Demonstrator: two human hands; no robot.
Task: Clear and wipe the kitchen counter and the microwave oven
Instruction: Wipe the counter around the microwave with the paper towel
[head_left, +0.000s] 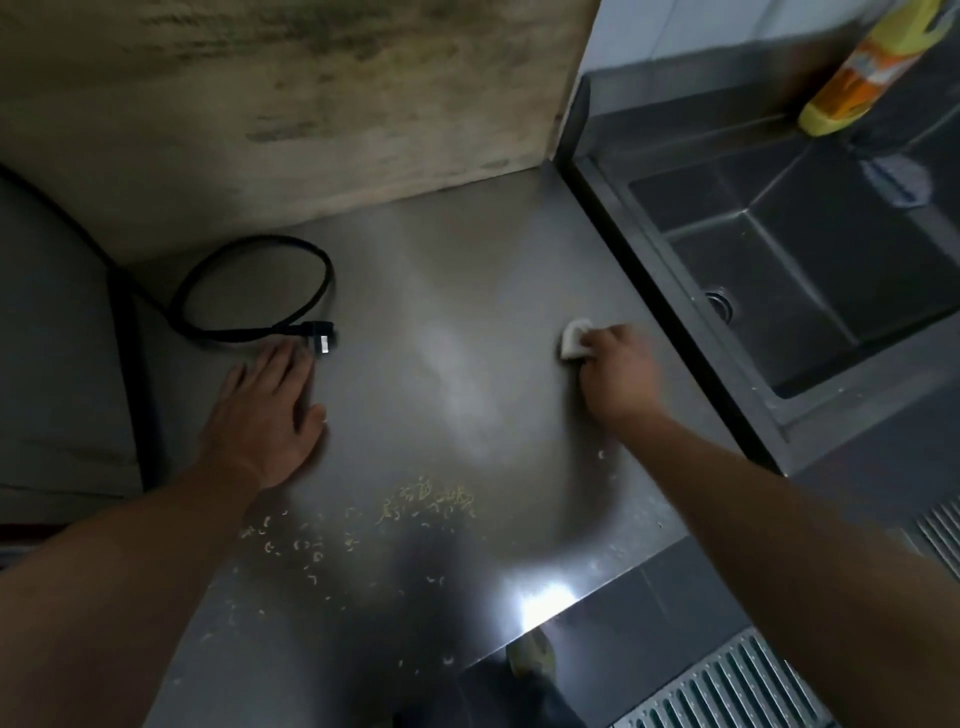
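Observation:
The steel counter (447, 291) fills the middle of the view. My right hand (618, 371) grips a small white cloth (573, 339) and presses it on the counter near the right edge, beside the sink. My left hand (267, 410) lies flat on the counter with fingers straight, its fingertips close to a black plug (321, 340). Yellowish crumbs (415, 506) are scattered over the near part of the counter. A grey appliance (52, 338), perhaps the microwave oven, stands at the left edge, only partly seen.
A looped black power cord (249, 280) lies at the back left of the counter. A stained wooden board (291, 104) leans against the back wall. A steel sink (810, 270) lies to the right, with a yellow-orange bottle (862, 67) behind it. Floor grating (727, 686) shows below.

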